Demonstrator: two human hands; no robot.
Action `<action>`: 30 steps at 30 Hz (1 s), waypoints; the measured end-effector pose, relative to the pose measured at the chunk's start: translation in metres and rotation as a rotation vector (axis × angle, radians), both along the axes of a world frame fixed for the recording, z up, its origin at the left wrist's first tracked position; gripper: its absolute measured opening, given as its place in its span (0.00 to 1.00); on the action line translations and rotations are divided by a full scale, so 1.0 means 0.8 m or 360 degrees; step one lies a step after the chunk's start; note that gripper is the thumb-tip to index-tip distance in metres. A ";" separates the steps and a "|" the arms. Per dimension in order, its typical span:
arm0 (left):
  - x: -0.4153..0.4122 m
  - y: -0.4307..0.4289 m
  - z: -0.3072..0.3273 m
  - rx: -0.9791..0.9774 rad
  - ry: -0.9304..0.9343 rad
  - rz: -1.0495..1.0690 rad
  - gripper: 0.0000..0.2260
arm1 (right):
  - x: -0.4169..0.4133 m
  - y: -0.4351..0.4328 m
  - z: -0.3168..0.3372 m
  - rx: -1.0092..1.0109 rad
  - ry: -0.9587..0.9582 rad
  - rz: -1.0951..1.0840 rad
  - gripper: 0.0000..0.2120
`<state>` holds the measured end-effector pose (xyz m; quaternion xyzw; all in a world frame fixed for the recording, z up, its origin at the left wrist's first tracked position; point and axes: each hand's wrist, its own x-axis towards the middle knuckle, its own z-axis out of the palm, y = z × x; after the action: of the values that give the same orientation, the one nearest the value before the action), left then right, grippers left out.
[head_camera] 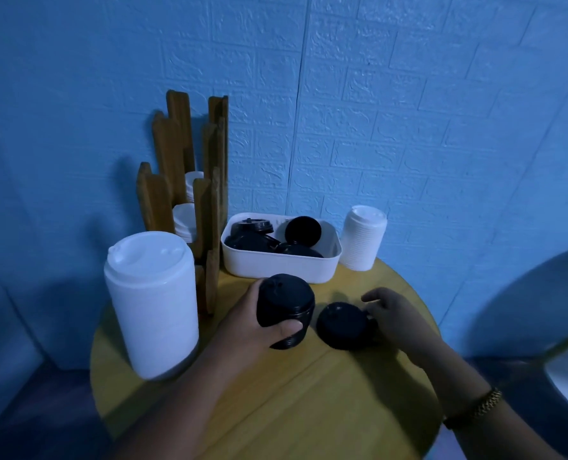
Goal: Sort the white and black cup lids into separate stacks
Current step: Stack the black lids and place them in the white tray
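My left hand (262, 327) grips a stack of black lids (284, 307) at the middle of the round wooden table (276, 410). Just to its right, my right hand (395, 317) holds a shorter black lid stack (342, 325) that sits on the table. A white bin (276, 265) behind them holds several loose black lids (302, 232). A tall stack of white lids (151, 303) stands at the left edge. A smaller white lid stack (364, 237) stands to the right of the bin.
A wooden slatted holder (189, 180) at the back left contains more white lids (184, 220). A blue brick-patterned wall (408, 111) runs close behind the table. A curved grey object (541, 310) rises at the right edge of view.
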<state>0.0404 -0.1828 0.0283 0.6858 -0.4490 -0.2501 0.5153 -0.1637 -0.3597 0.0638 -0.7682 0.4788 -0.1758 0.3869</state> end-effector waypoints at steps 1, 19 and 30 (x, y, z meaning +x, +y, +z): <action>-0.001 0.001 0.001 0.0002 -0.0008 0.0000 0.34 | 0.000 0.001 0.003 -0.0258 0.0167 0.0024 0.13; 0.002 -0.001 -0.003 0.0002 -0.0009 0.0005 0.42 | 0.027 0.030 0.024 -0.0832 -0.0056 0.0419 0.33; 0.010 -0.007 -0.005 0.0086 -0.0074 0.0005 0.39 | 0.100 0.040 0.035 -0.0356 -0.0032 0.1352 0.31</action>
<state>0.0486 -0.1885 0.0246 0.7058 -0.4530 -0.2453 0.4864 -0.0836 -0.3273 0.0914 -0.9323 0.0946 -0.0593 0.3439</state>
